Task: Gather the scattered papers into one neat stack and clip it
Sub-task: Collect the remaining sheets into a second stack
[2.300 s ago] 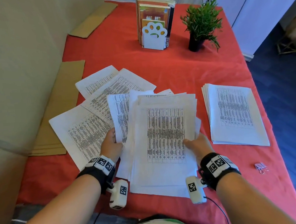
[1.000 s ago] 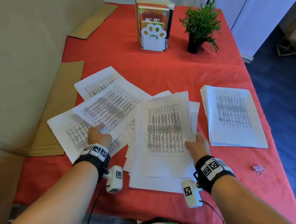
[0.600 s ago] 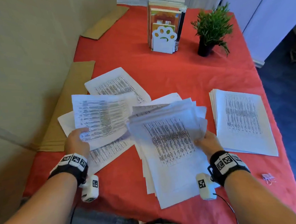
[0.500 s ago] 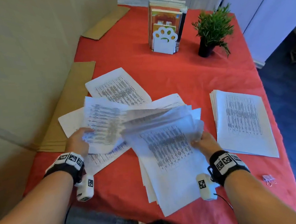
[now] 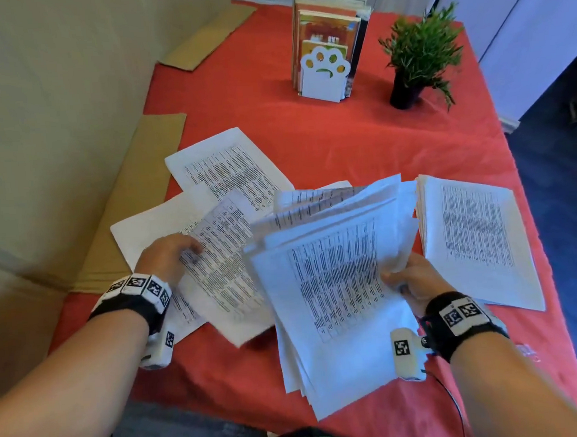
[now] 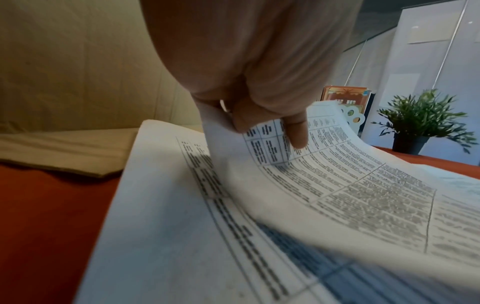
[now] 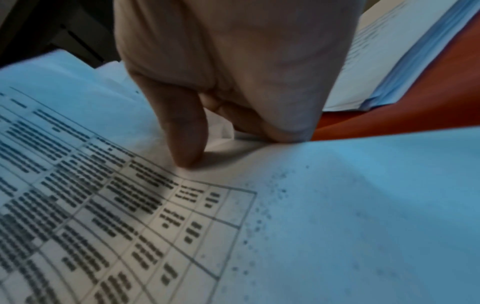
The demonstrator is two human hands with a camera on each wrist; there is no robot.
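Note:
My right hand (image 5: 409,278) grips a thick bundle of printed sheets (image 5: 336,283) by its right edge, thumb (image 7: 184,133) on top, and holds it tilted above the red table (image 5: 309,138). My left hand (image 5: 170,254) pinches one printed sheet (image 5: 222,267) by its left edge, thumb (image 6: 293,127) on the print, and holds it lifted beside the bundle. Two more loose sheets (image 5: 229,171) lie flat at the back left, one partly under my left hand. A neat pile of papers (image 5: 476,239) lies at the right. A small binder clip (image 5: 528,350) shows past my right forearm.
A white paw-shaped bookend with books (image 5: 327,58) and a potted plant (image 5: 419,55) stand at the back. Cardboard sheets (image 5: 135,201) lie along the left wall. The table's right edge drops to a blue floor (image 5: 568,233).
My left hand picked one sheet off the loose pile and has carried it right, toward the bundle. My right hand has lifted and tilted the bundle off the table.

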